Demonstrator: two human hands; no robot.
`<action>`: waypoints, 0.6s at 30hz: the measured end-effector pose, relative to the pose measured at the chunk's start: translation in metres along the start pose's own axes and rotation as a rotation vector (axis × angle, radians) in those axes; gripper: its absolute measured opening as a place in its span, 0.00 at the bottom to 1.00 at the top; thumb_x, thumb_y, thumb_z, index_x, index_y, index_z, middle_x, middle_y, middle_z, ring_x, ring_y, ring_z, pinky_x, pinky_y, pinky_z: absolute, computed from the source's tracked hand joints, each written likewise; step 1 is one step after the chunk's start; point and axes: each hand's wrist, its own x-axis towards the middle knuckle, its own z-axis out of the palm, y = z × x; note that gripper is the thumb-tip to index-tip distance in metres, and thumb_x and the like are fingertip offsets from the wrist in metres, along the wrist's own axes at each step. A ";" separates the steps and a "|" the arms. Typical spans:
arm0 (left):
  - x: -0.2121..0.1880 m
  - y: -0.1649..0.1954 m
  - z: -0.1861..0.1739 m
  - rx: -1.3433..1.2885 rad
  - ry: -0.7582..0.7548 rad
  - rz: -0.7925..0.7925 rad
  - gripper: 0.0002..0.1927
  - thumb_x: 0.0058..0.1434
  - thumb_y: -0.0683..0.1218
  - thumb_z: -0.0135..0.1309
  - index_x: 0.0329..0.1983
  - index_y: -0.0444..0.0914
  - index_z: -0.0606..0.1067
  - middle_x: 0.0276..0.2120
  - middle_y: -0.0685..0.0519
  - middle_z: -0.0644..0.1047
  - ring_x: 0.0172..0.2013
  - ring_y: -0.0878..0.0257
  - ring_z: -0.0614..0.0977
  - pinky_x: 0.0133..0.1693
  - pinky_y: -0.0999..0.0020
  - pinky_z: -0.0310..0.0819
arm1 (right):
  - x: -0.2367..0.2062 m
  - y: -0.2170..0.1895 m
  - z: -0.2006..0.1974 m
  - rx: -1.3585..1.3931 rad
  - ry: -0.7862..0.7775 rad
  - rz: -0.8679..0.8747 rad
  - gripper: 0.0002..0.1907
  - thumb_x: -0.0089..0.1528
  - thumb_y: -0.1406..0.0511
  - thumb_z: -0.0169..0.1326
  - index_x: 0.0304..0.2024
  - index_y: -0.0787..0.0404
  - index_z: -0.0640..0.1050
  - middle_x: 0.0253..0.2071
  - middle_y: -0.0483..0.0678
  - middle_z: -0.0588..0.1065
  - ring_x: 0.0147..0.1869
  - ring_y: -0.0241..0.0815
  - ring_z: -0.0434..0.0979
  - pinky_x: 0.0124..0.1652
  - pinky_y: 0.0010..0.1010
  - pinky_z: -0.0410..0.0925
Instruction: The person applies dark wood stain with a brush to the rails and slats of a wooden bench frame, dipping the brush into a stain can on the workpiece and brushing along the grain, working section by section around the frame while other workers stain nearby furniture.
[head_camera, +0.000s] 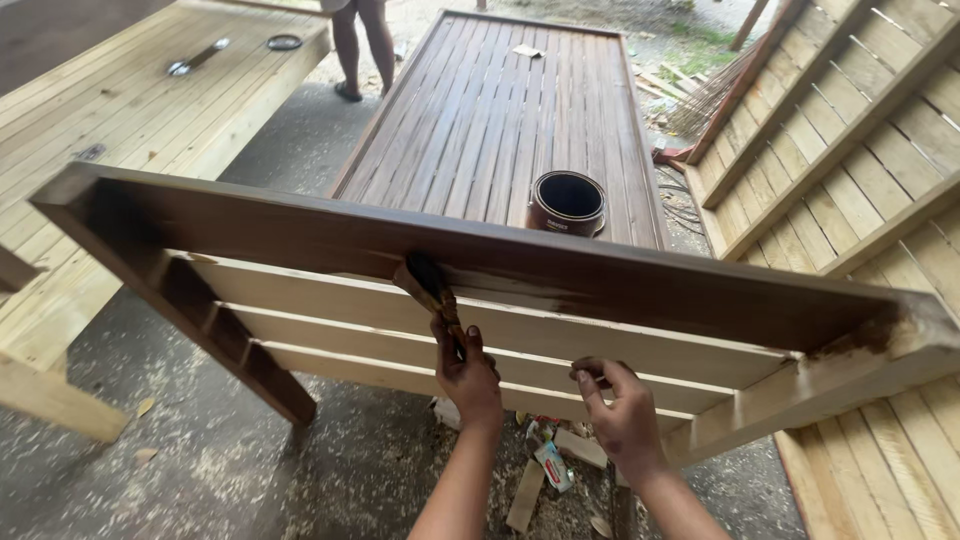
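Paintbrush (428, 285) is pressing its bristles against the dark-stained top rail of the slatted wooden frame (640, 290), near centre. Left hand (468, 375) is gripping the brush handle, fingers closed around it; right hand (618, 408) is curling over a pale slat just right. An open stain can (567, 203) is sitting on the brown panel (480, 110) beyond.

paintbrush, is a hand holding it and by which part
The left hand holds the paintbrush by its handle, bristles on the stained top rail. The right hand grips a slat.
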 end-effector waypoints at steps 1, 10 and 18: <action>0.003 -0.010 0.000 -0.055 -0.060 0.113 0.33 0.70 0.42 0.51 0.78 0.44 0.60 0.50 0.50 0.72 0.36 0.69 0.67 0.36 0.71 0.66 | 0.004 0.009 0.006 0.003 0.046 -0.027 0.11 0.64 0.62 0.56 0.44 0.61 0.82 0.41 0.49 0.84 0.43 0.44 0.85 0.41 0.34 0.76; 0.046 -0.050 -0.012 0.159 -0.262 0.758 0.23 0.73 0.41 0.48 0.69 0.27 0.62 0.60 0.40 0.70 0.58 0.60 0.69 0.57 0.68 0.64 | 0.045 0.061 0.089 -0.083 0.307 -0.354 0.10 0.66 0.64 0.55 0.47 0.61 0.79 0.48 0.52 0.79 0.55 0.50 0.79 0.54 0.41 0.72; 0.076 -0.052 -0.033 0.552 -0.253 0.973 0.13 0.72 0.42 0.48 0.55 0.29 0.71 0.36 0.34 0.78 0.33 0.37 0.80 0.35 0.50 0.71 | 0.045 0.094 0.112 -0.245 0.493 -0.626 0.13 0.64 0.64 0.57 0.49 0.61 0.77 0.55 0.56 0.74 0.65 0.58 0.70 0.62 0.49 0.64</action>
